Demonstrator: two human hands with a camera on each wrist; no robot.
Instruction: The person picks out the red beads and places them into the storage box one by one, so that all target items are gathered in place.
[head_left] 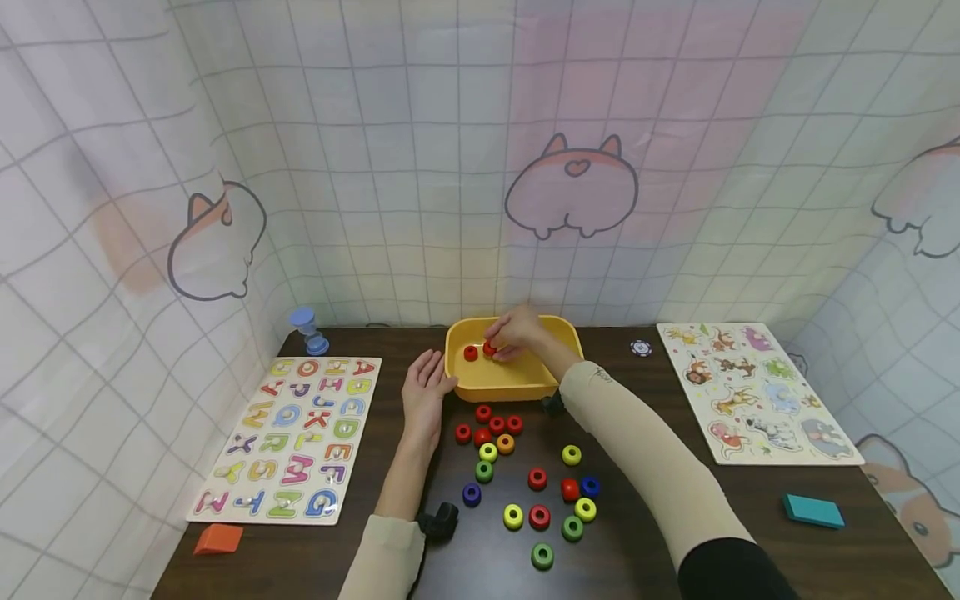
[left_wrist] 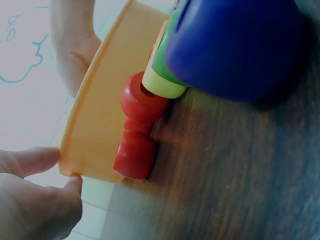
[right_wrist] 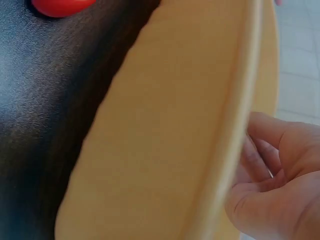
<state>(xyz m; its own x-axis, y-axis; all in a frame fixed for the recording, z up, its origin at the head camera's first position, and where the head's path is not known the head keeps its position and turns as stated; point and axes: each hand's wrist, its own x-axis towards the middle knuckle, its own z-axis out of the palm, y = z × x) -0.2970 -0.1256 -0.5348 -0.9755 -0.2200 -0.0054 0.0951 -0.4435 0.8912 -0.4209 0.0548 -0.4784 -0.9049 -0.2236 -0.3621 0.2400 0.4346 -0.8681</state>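
A yellow tray (head_left: 497, 393) stands at the back middle of the table. My right hand (head_left: 517, 330) reaches into it from the right, its fingertips pinching a red bead (head_left: 489, 349) with curled fingers. Another red bead (head_left: 470, 353) lies on the tray floor just left of it. In the right wrist view the tray wall (right_wrist: 165, 120) hides the fingertips of my right hand (right_wrist: 285, 175). My left hand (head_left: 424, 395) rests at the tray's left end with fingers extended. From the left wrist, its thumb and a fingertip (left_wrist: 75, 184) touch the tray's corner.
Red beads (head_left: 497, 425) cluster before the tray; yellow, green, blue and more red beads (head_left: 539, 517) spread nearer. A letter puzzle board (head_left: 300, 442) lies left, an animal puzzle board (head_left: 750, 392) right. Around them are an hourglass (head_left: 310, 332), poker chip (head_left: 641, 347), orange block (head_left: 218, 538) and teal block (head_left: 813, 511).
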